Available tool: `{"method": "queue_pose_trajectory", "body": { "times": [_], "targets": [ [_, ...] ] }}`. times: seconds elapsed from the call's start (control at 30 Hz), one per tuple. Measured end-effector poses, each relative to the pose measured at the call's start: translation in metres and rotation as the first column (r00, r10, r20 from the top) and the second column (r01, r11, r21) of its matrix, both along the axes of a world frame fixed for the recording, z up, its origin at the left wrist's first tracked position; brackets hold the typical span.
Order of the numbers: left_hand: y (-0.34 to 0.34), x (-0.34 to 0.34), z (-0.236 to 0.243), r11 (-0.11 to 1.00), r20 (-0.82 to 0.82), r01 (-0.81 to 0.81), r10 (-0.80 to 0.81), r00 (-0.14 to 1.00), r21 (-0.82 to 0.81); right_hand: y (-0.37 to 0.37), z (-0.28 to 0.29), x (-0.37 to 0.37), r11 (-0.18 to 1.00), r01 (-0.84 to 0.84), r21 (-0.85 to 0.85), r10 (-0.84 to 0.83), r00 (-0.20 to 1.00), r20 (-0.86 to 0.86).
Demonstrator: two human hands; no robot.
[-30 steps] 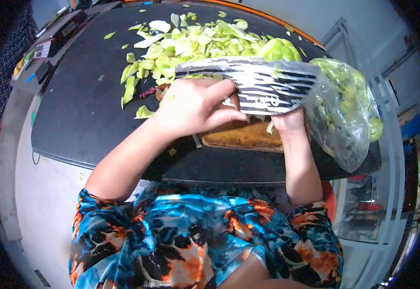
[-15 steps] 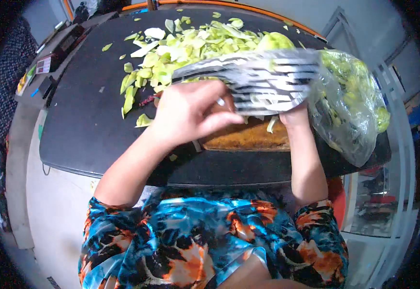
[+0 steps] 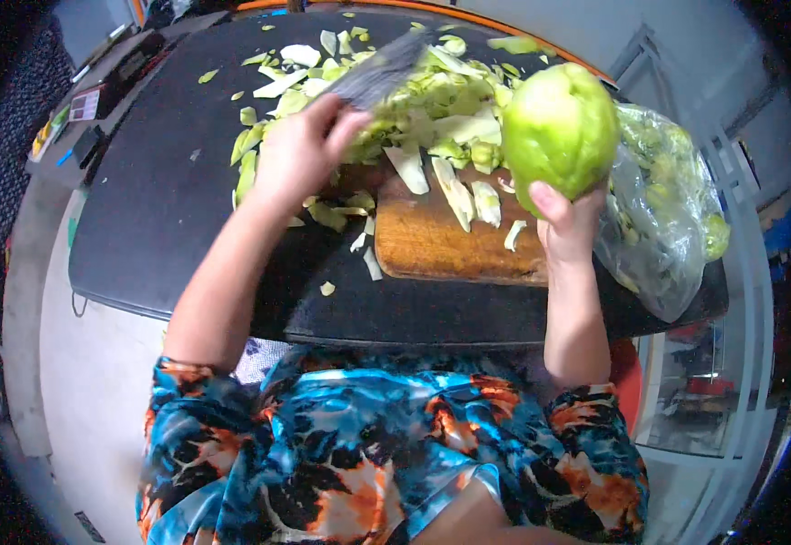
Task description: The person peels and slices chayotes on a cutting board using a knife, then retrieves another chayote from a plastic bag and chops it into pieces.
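Green fruit point(image 3: 559, 127), gripped in R hand point(image 3: 573, 216) nr clear bag point(image 3: 663, 272), now shows clear of the blurry knife point(image 3: 382, 77), which L hand point(image 3: 303, 150), closed round it, has swung left over pale scraps point(image 3: 450, 100), so prob. btwn cuts.

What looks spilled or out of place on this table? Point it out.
A small pale scrap lies alone on the black table, left of the wooden board and apart from the main pile, so it looks dropped.
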State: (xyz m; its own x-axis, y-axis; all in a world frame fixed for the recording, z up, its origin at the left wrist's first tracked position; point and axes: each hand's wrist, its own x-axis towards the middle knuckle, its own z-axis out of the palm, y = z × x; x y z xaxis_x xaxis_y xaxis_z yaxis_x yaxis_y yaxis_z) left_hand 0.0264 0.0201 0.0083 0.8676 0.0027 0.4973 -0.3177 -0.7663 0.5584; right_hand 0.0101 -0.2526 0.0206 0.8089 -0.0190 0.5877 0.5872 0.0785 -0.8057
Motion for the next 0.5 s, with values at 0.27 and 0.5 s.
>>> {"method": "queue_pose_trajectory", "body": {
  "times": [0.27, 0.5],
  "targets": [
    [-0.019, -0.011, -0.004, 0.977, 0.041, 0.147, -0.142, 0.989, -0.155, -0.007, 0.000, 0.017, 0.661, -0.423, 0.619, 0.626, 0.766, -0.144],
    [-0.040, -0.039, 0.015, 0.892, 0.215, 0.443, -0.451, 0.866, 0.089, -0.023, -0.032, 0.040, 0.562, -0.323, 0.761, 0.650, 0.741, -0.165]
  ]
}}
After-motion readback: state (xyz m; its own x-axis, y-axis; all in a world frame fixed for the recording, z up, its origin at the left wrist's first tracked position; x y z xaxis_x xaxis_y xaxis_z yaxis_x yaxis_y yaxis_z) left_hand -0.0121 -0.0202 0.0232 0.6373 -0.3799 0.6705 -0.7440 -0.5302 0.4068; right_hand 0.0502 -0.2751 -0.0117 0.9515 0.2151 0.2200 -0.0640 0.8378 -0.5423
